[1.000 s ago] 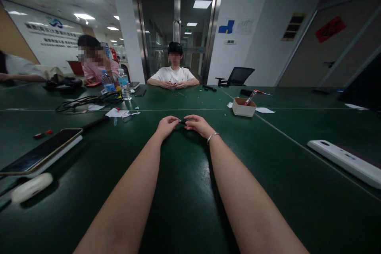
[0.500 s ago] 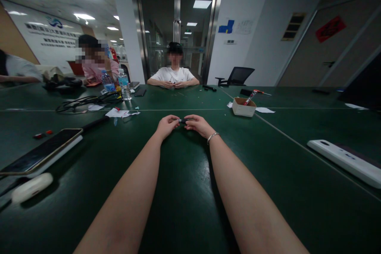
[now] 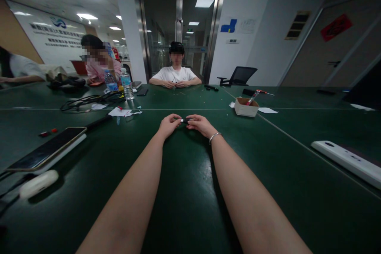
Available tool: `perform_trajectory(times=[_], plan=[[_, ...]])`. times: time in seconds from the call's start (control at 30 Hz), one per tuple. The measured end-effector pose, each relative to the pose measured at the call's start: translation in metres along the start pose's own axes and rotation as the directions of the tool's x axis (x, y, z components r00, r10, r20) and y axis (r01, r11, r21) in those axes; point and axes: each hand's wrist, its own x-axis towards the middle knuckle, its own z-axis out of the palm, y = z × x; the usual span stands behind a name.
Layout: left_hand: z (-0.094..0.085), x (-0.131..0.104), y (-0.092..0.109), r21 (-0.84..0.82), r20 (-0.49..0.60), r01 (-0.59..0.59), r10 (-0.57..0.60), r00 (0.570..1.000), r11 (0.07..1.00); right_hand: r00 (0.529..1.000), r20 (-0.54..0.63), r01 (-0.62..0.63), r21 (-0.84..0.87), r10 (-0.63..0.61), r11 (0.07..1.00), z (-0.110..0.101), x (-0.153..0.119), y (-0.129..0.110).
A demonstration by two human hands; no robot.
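Your view has turned a bit left, and more silver shows on the small stick (image 3: 185, 120). At your twelve o'clock, the left hand (image 3: 169, 125) and right hand (image 3: 201, 124) both pinch it, fingertips nearly closed.

On my remote feed I can read no words: left of the glass doors (image 3: 179, 12), lettering on the wall sign (image 3: 52, 33) blurs; right of them, so do the red poster's (image 3: 336, 27) markings.
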Motion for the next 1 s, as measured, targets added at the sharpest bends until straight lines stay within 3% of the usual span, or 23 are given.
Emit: perform_trajectory(times=[0.5,0.77,1.0], plan=[[0.004,0.003,-0.007,-0.015,-0.018,-0.026,0.026,0.999,1.0,1.0,-0.02,0.012,0.034,-0.011,0.999,-0.001,0.0,0.001],[0.0,-0.003,0.003,0.027,0.009,-0.054,0.054,0.999,0.998,0.999,-0.039,0.0,0.048,0.002,0.999,0.0,0.0,0.0],[0.0,0.001,-0.004,0.04,0.017,-0.008,0.007,1.0,0.999,0.997,-0.057,-0.043,0.029,0.045,0.999,0.0,0.003,0.001]])
